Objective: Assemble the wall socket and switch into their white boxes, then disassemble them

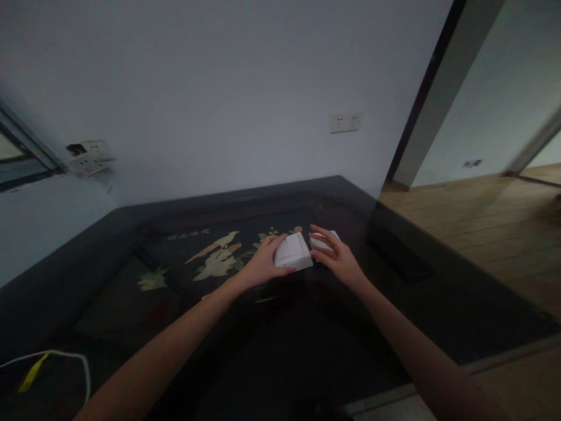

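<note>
My left hand (264,261) is closed around a small white box (292,250), thumb along its near edge and fingers at its far side. Just to the right, my right hand (333,256) grips a second white, box-like piece (318,243), partly covered by the fingers. A narrow gap separates the two white pieces. Whether the second piece is a lid or another box I cannot tell. Both are held over the middle of a glossy black table (272,345).
A flower-and-bird picture (219,260) decorates the tabletop on the left. At the lower left lies a white cable (65,353) with a yellow tag (34,372). A dark flat object (400,257) is at the right. Behind the table, the wall carries a socket (346,123).
</note>
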### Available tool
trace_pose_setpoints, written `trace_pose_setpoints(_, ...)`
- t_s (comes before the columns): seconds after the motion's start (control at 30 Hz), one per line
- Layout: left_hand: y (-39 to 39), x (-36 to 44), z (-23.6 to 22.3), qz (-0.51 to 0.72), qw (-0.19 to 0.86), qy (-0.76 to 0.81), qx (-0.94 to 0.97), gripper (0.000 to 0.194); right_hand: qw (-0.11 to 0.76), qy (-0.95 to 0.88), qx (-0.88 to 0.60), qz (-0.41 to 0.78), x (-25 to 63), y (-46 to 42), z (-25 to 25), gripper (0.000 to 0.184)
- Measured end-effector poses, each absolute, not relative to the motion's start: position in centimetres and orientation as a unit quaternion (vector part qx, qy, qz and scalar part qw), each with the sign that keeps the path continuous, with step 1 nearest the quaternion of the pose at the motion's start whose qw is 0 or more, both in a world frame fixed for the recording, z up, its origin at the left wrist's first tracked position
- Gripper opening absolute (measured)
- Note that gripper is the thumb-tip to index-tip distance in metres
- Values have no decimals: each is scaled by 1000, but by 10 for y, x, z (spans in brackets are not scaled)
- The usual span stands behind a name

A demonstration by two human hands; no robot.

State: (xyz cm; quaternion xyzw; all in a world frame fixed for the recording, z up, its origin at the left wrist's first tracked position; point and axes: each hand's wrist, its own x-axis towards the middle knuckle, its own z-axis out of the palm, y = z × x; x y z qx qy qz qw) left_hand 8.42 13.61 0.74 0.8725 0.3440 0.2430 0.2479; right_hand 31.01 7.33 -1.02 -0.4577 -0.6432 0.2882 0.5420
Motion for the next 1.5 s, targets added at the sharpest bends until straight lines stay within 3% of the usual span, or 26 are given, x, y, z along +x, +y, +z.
trace_pose_setpoints(0.07, 155, 98, 0, 242, 221, 349, 878, 77, 574, -606, -508, 215, 330, 83, -17, 45)
trace_pose_setpoints(0.13, 169, 109, -10, 243, 198, 354, 881, 50, 578, -577, -558, 146, 348, 93, -26, 40)
trace_pose_setpoints(0.2, 177, 118, -19, 243, 181, 357, 883, 37, 550, -575, -597, 104, 360, 100, -35, 37)
trace_pose_setpoints(0.53, 178, 117, -30, 226, 173, 376, 882, 35, 405, -617, -671, 75, 358, 113, -68, 32)
trace_pose_setpoints(0.6, 174, 114, -30, 219, 179, 377, 882, 42, 395, -620, -674, 73, 360, 114, -69, 32)
trace_pose_setpoints(0.73, 146, 106, -26, 200, 203, 366, 886, 83, 384, -628, -673, 74, 364, 115, -69, 32)
trace_pose_setpoints(1.0, 68, 131, -19, 159, 222, 325, 905, 91, 387, -641, -654, 111, 372, 120, -68, 32)
trace_pose_setpoints(1.27, 77, 188, -30, 205, 181, 290, 917, 81, 396, -643, -630, 178, 391, 112, -50, 33)
trace_pose_setpoints(1.43, 82, 185, -24, 208, 189, 283, 917, 106, 377, -644, -640, 183, 392, 107, -41, 32)
trace_pose_setpoints(1.5, 86, 162, -14, 215, 191, 292, 912, 101, 357, -647, -651, 171, 391, 105, -37, 32)
